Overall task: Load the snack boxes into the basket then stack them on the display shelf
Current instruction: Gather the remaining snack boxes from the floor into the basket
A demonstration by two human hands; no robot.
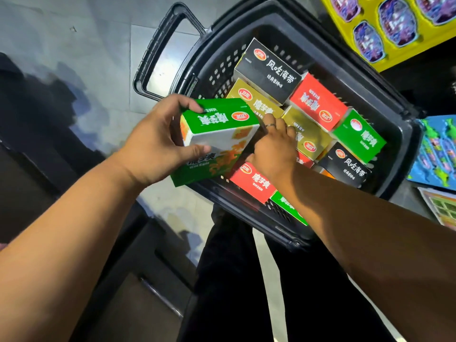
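My left hand (158, 144) grips a green cardboard snack box (217, 129) across its width: thumb on the near white face, fingers curled over the far edge. The box is in the air, tilted, over the near-left rim of the black plastic basket (217, 72), not set down yet. My right hand (274, 149) is down among the packed boxes, fingertips bent onto a gold cardboard box (308, 137). Can't tell if it's gripping or just nudging to make room.

Handling, my guess: light, stiff-ish card w/ glossy print, so a bit slick, and the corners prob. dent if squeezed. Best hold is across the narrow sides, as now, not by the flaps.

Basket's nearly full. A black box w/ white lettering (266, 70) lies on top at the back, a red box (318, 102) just beside it, and another green box (357, 137) is by the right wall. Little free room, so this one prob. goes on top or into the gap by my right hand, which is itself in the way.

Outside the basket: yellow tray of purple packs (370, 13) top right, blue cards (419, 166) at right, grey tiled floor (98, 45).
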